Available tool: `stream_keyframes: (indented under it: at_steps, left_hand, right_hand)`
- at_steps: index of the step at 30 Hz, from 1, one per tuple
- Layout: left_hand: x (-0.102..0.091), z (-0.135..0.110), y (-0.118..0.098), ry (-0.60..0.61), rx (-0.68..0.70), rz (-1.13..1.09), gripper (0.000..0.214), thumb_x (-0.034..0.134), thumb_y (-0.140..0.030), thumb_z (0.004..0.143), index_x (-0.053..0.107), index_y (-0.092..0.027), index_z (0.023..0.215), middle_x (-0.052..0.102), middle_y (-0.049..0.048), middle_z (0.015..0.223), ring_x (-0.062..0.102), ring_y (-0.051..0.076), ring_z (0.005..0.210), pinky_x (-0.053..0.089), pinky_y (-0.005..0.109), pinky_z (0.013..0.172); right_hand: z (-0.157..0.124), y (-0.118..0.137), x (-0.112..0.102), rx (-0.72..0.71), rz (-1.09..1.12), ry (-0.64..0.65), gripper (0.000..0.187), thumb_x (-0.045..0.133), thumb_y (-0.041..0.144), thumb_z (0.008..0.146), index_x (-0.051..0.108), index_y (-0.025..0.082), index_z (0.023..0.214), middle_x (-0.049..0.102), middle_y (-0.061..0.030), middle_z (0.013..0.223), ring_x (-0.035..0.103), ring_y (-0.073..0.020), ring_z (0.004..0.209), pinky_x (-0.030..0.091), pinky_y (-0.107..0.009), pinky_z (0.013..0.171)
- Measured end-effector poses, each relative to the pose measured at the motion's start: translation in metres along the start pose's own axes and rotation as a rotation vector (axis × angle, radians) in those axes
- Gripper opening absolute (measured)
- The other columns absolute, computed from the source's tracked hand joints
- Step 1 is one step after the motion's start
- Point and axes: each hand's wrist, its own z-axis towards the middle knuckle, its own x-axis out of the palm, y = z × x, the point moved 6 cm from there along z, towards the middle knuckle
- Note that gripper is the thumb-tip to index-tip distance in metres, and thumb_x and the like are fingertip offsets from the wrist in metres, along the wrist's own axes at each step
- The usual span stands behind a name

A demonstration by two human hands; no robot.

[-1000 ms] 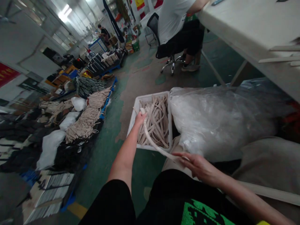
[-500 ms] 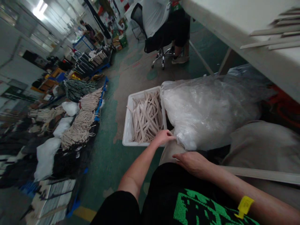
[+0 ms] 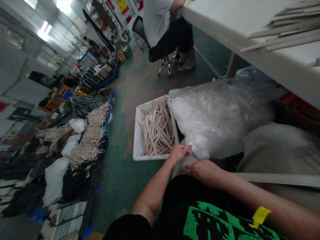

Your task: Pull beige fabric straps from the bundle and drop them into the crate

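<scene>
My left hand (image 3: 179,152) is beside the near right corner of a white plastic crate (image 3: 136,143). Its thumb and fingers are pinched together near the edge of a clear plastic bag; whatever is between them is too small to make out. Below it, my right hand (image 3: 206,170) rests over beige cloth (image 3: 182,165), fingers curled and their tips close together; what they hold, if anything, is hidden. Tangled flat beige strips (image 3: 157,128) fill the crate. The large clear plastic bag (image 3: 212,116), stuffed with whitish contents, leans against the crate's right side.
A white table (image 3: 225,23) juts in at upper right, with beige strips (image 3: 287,31) stacked on it. Below lie a full beige sack (image 3: 282,146) and a long pale strip (image 3: 280,179). A seated person (image 3: 160,26) is ahead. Bundled cords (image 3: 86,146) and white bags line the left.
The view has shifted slightly, so the crate and table sit a little differently in it. Both hands stay close together at the beige cloth, with the left fingers a bit further right.
</scene>
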Motion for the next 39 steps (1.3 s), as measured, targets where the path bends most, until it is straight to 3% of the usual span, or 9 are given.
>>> stream_keyframes:
  at_steps: [5, 14, 19, 23, 26, 29, 31, 34, 39]
  left_hand:
    - [0.012, 0.001, -0.022, -0.059, 0.054, -0.005, 0.049, 0.053, -0.054, 0.094, 0.077, -0.017, 0.073, 0.068, 0.0015, 0.065, 0.062, 0.018, 0.071, 0.043, 0.027, 0.068]
    - [-0.054, -0.051, -0.005, -0.278, 0.209, -0.164, 0.040, 0.045, -0.038, 0.099, 0.076, -0.017, 0.087, 0.076, 0.0068, 0.086, 0.068, 0.020, 0.083, 0.051, 0.030, 0.079]
    - [-0.076, -0.070, 0.009, -0.431, 0.246, -0.366, 0.037, 0.051, -0.044, 0.097, 0.078, -0.018, 0.096, 0.078, 0.0068, 0.090, 0.071, 0.019, 0.083, 0.054, 0.031, 0.081]
    - [-0.073, -0.077, -0.004, -0.335, 0.234, -0.440, 0.046, 0.061, -0.057, 0.090, 0.078, -0.016, 0.080, 0.074, 0.0049, 0.074, 0.067, 0.019, 0.073, 0.054, 0.031, 0.074]
    - [-0.076, -0.096, -0.041, -0.187, 0.437, -0.618, 0.057, 0.050, -0.064, 0.096, 0.079, -0.014, 0.090, 0.075, 0.0086, 0.080, 0.068, 0.020, 0.076, 0.055, 0.032, 0.077]
    - [-0.081, -0.102, -0.067, -0.103, 0.564, -0.631, 0.056, 0.050, -0.063, 0.097, 0.079, -0.015, 0.100, 0.076, 0.0108, 0.089, 0.070, 0.021, 0.082, 0.056, 0.034, 0.082]
    - [-0.083, -0.090, -0.067, -0.185, 0.533, -0.470, 0.049, 0.066, -0.060, 0.089, 0.077, -0.018, 0.111, 0.076, 0.0118, 0.106, 0.070, 0.025, 0.098, 0.054, 0.039, 0.095]
    - [-0.069, -0.060, -0.049, -0.253, 0.403, -0.228, 0.072, 0.089, -0.049, 0.068, 0.067, -0.020, 0.131, 0.067, 0.0139, 0.135, 0.060, 0.030, 0.126, 0.044, 0.045, 0.112]
    - [-0.029, -0.041, -0.024, -0.124, 0.267, -0.206, 0.063, 0.087, -0.048, 0.071, 0.070, -0.018, 0.123, 0.073, 0.0098, 0.115, 0.066, 0.026, 0.108, 0.050, 0.039, 0.100]
  right_hand:
    - [-0.001, -0.006, -0.001, 0.026, -0.003, -0.007, 0.028, 0.047, 0.025, 0.100, 0.075, 0.019, 0.098, 0.079, -0.0130, 0.082, 0.077, -0.0301, 0.078, 0.050, -0.032, 0.062]
    - [-0.006, -0.014, -0.011, 0.115, 0.107, 0.015, 0.026, 0.054, 0.026, 0.095, 0.074, 0.019, 0.081, 0.077, -0.0126, 0.077, 0.076, -0.0285, 0.077, 0.048, -0.031, 0.062]
    - [-0.011, -0.046, -0.041, 0.250, 0.266, -0.072, 0.035, 0.042, 0.032, 0.099, 0.070, 0.021, 0.082, 0.079, -0.0075, 0.079, 0.071, -0.0201, 0.069, 0.047, -0.027, 0.059]
    - [-0.023, -0.079, -0.075, 0.366, 0.457, -0.248, 0.042, 0.029, 0.037, 0.102, 0.068, 0.022, 0.101, 0.080, -0.0072, 0.099, 0.072, -0.0187, 0.080, 0.053, -0.023, 0.057]
    - [-0.034, -0.096, -0.090, 0.457, 0.687, -0.423, 0.034, 0.039, 0.040, 0.097, 0.066, 0.020, 0.102, 0.080, -0.0083, 0.097, 0.070, -0.0200, 0.079, 0.056, -0.022, 0.052]
    - [-0.036, -0.100, -0.091, 0.507, 0.739, -0.453, 0.030, 0.044, 0.038, 0.094, 0.066, 0.019, 0.101, 0.080, -0.0097, 0.095, 0.069, -0.0196, 0.074, 0.055, -0.022, 0.048]
    - [-0.034, -0.099, -0.089, 0.511, 0.730, -0.428, 0.030, 0.043, 0.037, 0.094, 0.066, 0.019, 0.101, 0.080, -0.0098, 0.095, 0.069, -0.0200, 0.075, 0.055, -0.022, 0.049]
    - [-0.029, -0.097, -0.085, 0.479, 0.699, -0.399, 0.030, 0.043, 0.038, 0.096, 0.066, 0.020, 0.101, 0.080, -0.0100, 0.096, 0.070, -0.0218, 0.082, 0.057, -0.023, 0.051]
    - [-0.027, -0.098, -0.080, 0.472, 0.690, -0.387, 0.031, 0.042, 0.040, 0.097, 0.066, 0.020, 0.101, 0.080, -0.0100, 0.097, 0.071, -0.0223, 0.084, 0.056, -0.022, 0.052]
